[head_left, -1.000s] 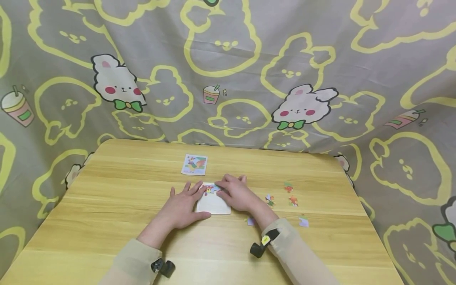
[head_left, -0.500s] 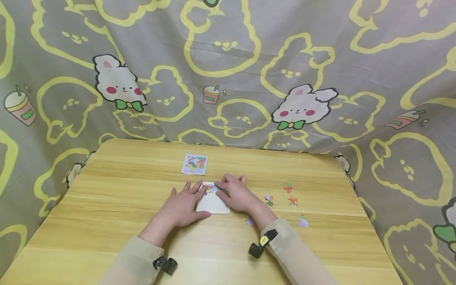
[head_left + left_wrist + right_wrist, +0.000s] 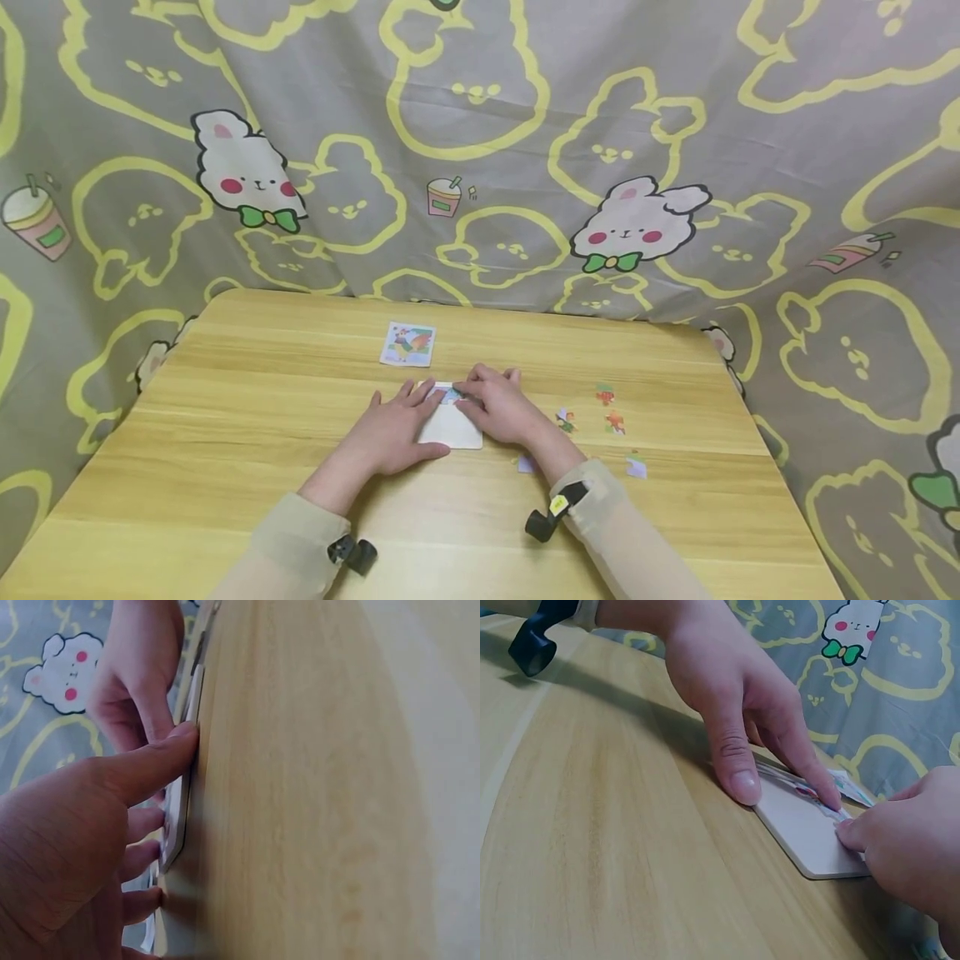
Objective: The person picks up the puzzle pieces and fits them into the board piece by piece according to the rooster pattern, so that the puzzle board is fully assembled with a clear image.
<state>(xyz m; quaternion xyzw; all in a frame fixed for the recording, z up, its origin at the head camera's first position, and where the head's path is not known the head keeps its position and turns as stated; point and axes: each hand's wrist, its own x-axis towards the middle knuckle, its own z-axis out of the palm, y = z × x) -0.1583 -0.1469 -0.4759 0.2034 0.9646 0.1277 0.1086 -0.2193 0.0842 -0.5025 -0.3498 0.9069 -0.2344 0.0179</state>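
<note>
White board [image 3: 453,429], one, under one outspread left hand [image 3: 394,432], one right hand [image 3: 501,408], grip unclear; one card [image 3: 407,345] beyond.

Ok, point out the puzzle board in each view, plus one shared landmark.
Head: the puzzle board lies just below centre, between the left hand and right hand.
Left wrist: left of centre, the puzzle board nearly edge-on.
Right wrist: the puzzle board sits right of and below centre.
Landmark: the left thumb at its edge.
</note>
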